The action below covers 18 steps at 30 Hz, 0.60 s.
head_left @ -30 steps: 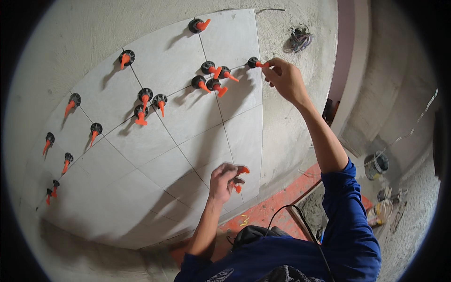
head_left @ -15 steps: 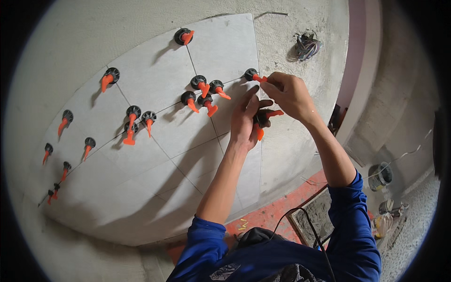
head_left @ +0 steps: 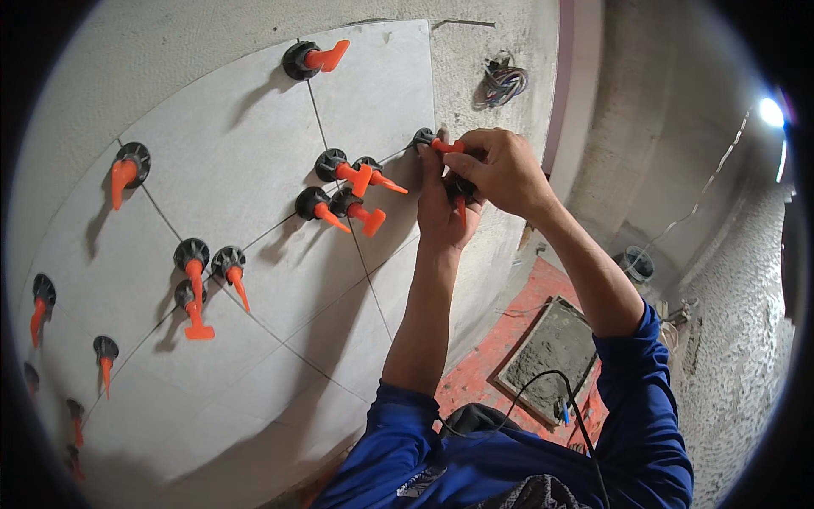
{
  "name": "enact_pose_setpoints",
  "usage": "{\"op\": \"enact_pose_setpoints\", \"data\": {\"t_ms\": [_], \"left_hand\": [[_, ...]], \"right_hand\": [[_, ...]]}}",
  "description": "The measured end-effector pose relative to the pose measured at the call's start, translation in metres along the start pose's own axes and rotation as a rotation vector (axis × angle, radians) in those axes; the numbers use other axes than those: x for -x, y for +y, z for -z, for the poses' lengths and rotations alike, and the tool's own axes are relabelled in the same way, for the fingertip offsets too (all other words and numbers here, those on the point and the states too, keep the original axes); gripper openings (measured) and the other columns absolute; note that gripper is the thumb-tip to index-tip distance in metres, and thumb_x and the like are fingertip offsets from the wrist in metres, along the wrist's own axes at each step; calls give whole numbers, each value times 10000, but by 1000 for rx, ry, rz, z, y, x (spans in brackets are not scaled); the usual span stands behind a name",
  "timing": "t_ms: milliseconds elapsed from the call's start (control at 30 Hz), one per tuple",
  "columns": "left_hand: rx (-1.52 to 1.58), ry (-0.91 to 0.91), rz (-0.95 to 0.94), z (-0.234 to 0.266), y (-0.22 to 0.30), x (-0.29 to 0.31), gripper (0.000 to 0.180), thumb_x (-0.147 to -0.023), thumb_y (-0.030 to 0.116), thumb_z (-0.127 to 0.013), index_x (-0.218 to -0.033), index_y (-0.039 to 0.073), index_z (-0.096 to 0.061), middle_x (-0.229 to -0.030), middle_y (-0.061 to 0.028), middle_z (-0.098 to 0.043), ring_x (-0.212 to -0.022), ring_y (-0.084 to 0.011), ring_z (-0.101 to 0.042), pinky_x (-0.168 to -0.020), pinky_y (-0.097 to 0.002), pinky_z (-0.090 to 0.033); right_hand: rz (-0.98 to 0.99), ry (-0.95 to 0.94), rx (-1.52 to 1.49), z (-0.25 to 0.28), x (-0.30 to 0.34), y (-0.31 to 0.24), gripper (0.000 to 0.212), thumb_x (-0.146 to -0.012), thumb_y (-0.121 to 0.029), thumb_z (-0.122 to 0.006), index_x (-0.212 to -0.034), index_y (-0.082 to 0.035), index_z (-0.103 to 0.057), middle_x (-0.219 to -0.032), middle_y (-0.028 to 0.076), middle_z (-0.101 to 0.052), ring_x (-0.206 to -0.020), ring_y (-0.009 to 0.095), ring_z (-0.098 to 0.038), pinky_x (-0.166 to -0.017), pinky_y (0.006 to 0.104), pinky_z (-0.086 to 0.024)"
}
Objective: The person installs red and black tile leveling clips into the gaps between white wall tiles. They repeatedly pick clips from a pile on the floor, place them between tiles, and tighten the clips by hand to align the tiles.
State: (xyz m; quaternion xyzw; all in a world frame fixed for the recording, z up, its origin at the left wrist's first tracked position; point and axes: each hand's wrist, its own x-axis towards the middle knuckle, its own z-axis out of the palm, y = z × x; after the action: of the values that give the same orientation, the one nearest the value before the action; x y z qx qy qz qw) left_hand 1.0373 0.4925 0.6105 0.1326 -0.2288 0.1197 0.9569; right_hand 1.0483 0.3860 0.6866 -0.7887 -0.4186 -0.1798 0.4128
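At the right edge of the grey tiles, a tile leveler (head_left: 426,137) with a black round base and orange handle sits on a joint. My right hand (head_left: 510,174) pinches its handle. My left hand (head_left: 439,212) is just below, a finger raised beside the black base. Its other fingers are curled around loose tile levelers (head_left: 461,209), partly hidden behind my right hand; how many I cannot tell. Left of my hands, several levelers cluster around a tile corner, one of them a leveler with a T-shaped handle (head_left: 370,219).
More levelers stand along the joints, including one near the top (head_left: 315,59). Bundled wires (head_left: 504,83) stick out of the bare wall. Below are a tray of grey mortar (head_left: 547,352) on the red floor and a bucket (head_left: 636,265). A lamp (head_left: 771,113) shines at far right.
The view has shifted closer to the wall and rightward, bringing the lamp in. My left hand has come up against the leveler's base. My right hand stays on its orange handle.
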Motion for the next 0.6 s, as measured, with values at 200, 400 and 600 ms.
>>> {"op": "enact_pose_setpoints", "data": {"t_ms": [200,400,600], "left_hand": [[28,-8,-6,0,-1,3,323,-977,449,-499,-1081,158,-591,-1046,-9,-631,-1010,-132,-602,-886,-319,-504],[13,-70,-27,-7,1,4,307,-971,433,-522,-1023,147,-619,-1006,14,-643,-977,-120,-609,-896,-311,-506],[9,-5,-26,-7,0,3,302,-960,429,-543,-1019,145,-626,-1001,17,-648,-963,-125,-612,-879,-307,-519]], "right_hand": [[-54,32,51,-3,3,-8,266,-804,-280,-683,-873,-26,-724,-698,146,-657,-647,276,-648,-629,389,-491],[-23,59,127,-4,1,-9,270,-779,-293,-698,-874,-42,-731,-729,150,-668,-676,306,-655,-640,401,-496],[6,71,223,-1,1,-15,257,-773,-283,-693,-816,-30,-719,-712,155,-658,-684,325,-648,-637,413,-489]]}}
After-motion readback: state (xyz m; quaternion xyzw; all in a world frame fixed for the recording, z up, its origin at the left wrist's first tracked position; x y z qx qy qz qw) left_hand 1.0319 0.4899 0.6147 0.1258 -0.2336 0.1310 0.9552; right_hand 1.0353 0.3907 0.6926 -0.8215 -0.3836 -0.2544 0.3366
